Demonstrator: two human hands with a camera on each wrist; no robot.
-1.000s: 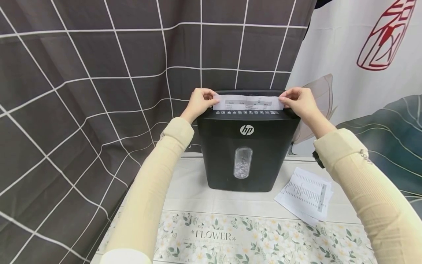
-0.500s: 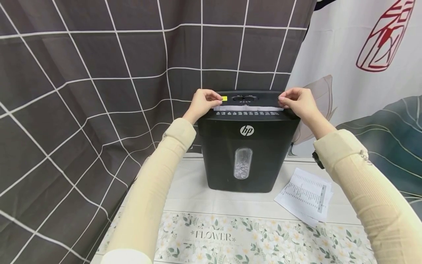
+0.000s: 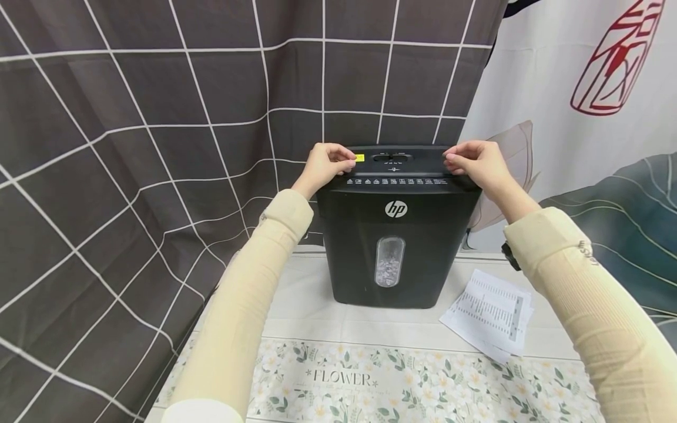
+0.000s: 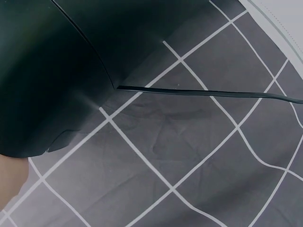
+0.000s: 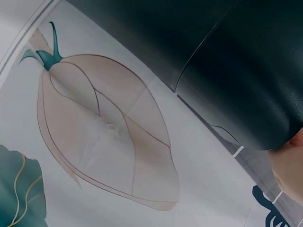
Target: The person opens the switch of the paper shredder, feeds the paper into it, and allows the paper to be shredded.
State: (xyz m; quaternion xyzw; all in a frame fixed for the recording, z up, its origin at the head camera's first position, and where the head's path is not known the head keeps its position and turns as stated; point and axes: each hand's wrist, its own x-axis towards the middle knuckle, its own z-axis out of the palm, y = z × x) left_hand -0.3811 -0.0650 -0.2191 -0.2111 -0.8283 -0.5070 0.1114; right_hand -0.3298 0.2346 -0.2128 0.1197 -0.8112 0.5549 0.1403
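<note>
A black HP paper shredder (image 3: 354, 241) stands upright on the table, with paper scraps visible through its front window (image 3: 389, 261). At the left end of its top is my left hand (image 3: 327, 166), fingers loosely bent beside a yellow label (image 3: 359, 158). My right hand (image 3: 478, 163) is at the opposite end, thumb and fingertips near each other with no sheet visible between them. No paper shows above the feed slot. Each wrist view mostly catches the shredder's dark side, with only a bit of the left hand (image 4: 12, 182) and right hand (image 5: 289, 172) at the edge.
Several printed sheets (image 3: 489, 311) lie on the table right of the shredder. A floral mat (image 3: 381, 382) covers the table's front. A dark grid curtain (image 3: 222, 88) hangs behind and to the left. In the left wrist view, a black cord (image 4: 199, 92) runs from the shredder.
The printed sheet that both hands held has gone down into the shredder's slot and out of sight. Both hands have stayed almost in place at the top.
</note>
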